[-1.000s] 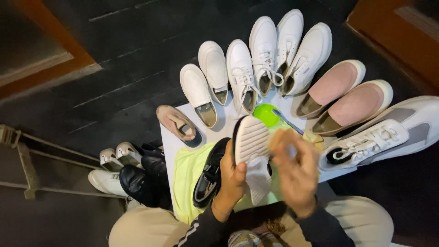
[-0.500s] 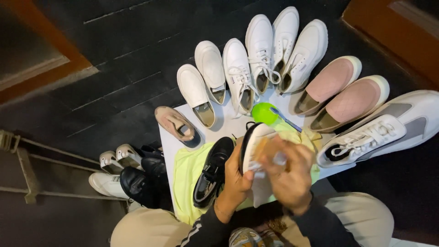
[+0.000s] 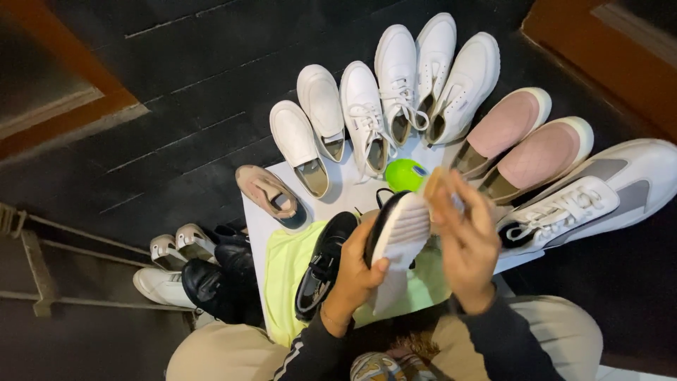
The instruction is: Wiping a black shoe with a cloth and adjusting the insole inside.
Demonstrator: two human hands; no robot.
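Observation:
My left hand (image 3: pixel 355 271) grips a black shoe with a white ribbed sole (image 3: pixel 398 233), sole turned up toward me. My right hand (image 3: pixel 467 240) holds a small tan brush or sponge (image 3: pixel 433 185) at the sole's far edge; the hand is motion-blurred. A white cloth hangs below the shoe. The matching black shoe (image 3: pixel 321 264) lies on a yellow-green cloth (image 3: pixel 285 271) over a white board (image 3: pixel 257 226).
Several white shoes (image 3: pixel 395 92), two pink slip-ons (image 3: pixel 525 141), a grey-white sneaker (image 3: pixel 592 194), a beige shoe (image 3: pixel 271 194) and a green bowl (image 3: pixel 405 174) ring the board. More shoes (image 3: pixel 204 271) sit left on the dark floor. My knees are below.
My right hand has moved from the middle of the sole up to its far edge, in a rubbing motion. The shoe has tilted slightly in my left hand.

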